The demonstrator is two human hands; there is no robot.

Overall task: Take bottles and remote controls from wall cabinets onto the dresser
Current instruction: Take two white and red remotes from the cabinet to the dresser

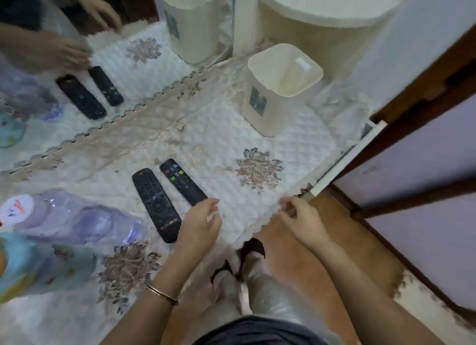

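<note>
2 remotes (pixel 155 203), bottles (pixel 72 216) already on dresser (pixel 342 159); left hand (pixel 198 221), right hand (pixel 301 216) each pinched cloth (pixel 219 144) front edge. Task looked nearly done.

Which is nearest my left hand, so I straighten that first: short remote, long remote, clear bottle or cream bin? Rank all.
1. The short remote and long remote, beside the left hand: too close to call.
2. The clear bottle, at the left.
3. The cream bin, back right.

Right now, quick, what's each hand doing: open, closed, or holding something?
Left hand: pinches the front edge of the white cloth.
Right hand: pinches the same cloth edge, nearer the corner.
</note>
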